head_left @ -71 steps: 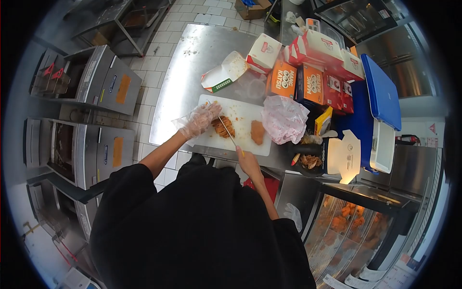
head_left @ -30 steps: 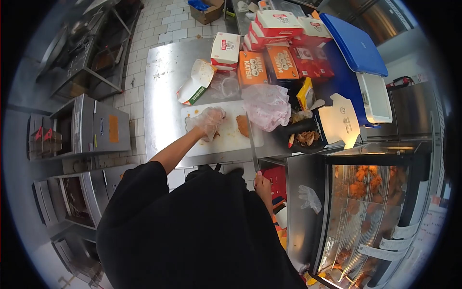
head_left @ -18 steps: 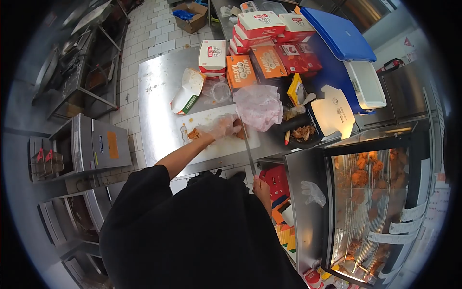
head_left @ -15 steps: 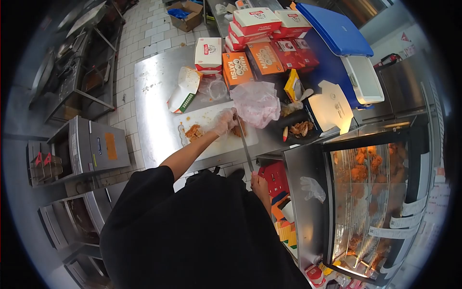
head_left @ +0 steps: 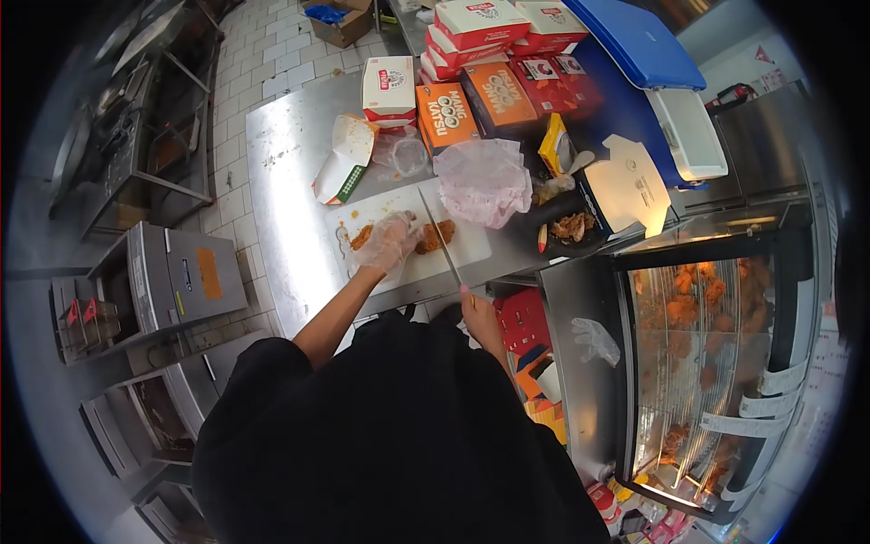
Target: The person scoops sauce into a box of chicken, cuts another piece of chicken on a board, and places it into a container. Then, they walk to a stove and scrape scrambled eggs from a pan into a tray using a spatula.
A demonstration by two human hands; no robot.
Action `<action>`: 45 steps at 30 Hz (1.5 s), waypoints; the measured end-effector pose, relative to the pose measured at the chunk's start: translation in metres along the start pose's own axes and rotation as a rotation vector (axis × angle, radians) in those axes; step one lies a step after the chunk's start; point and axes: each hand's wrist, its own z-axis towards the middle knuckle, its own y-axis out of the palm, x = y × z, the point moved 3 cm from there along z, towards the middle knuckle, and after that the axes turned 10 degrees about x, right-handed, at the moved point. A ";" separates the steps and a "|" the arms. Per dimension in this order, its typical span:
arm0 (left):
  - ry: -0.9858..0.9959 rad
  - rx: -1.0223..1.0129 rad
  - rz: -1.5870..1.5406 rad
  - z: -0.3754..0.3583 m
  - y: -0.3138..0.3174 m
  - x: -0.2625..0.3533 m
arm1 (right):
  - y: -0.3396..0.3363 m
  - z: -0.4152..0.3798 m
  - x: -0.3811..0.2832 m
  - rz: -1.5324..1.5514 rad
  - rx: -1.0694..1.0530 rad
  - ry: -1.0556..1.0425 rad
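My right hand (head_left: 480,314) is wrapped round the handle of a long knife (head_left: 441,238), its blade crossing a brown fried cutlet (head_left: 439,237) on the white cutting board (head_left: 408,285). In a clear plastic glove, my left hand (head_left: 392,241) has its fingers curled at the left end of that cutlet, beside the blade. More fried crumbed food (head_left: 362,238) lies just left of the glove, partly hidden by it. Crumpled pink-white paper (head_left: 485,184) overlaps the board's right back corner.
An open carton (head_left: 344,161) and a clear plastic cup (head_left: 409,155) stand behind the board. Stacked red-white boxes (head_left: 478,25) and orange boxes (head_left: 446,118) line the back. At right are a black tray with food scraps (head_left: 573,228) and a heated glass cabinet (head_left: 698,363).
My left hand has moved left and toward me, uncovering more of the cutlet. The knife has shifted left and my right hand has come nearer the board.
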 end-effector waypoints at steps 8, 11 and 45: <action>0.606 -0.204 0.173 0.027 -0.025 0.002 | 0.014 0.020 -0.011 -0.165 -0.029 0.022; 0.655 -0.354 0.193 0.033 -0.032 0.008 | 0.014 0.024 -0.021 -0.218 -0.007 0.066; 0.566 -0.233 0.146 0.030 -0.025 0.017 | -0.008 0.076 0.012 -0.279 -0.060 0.018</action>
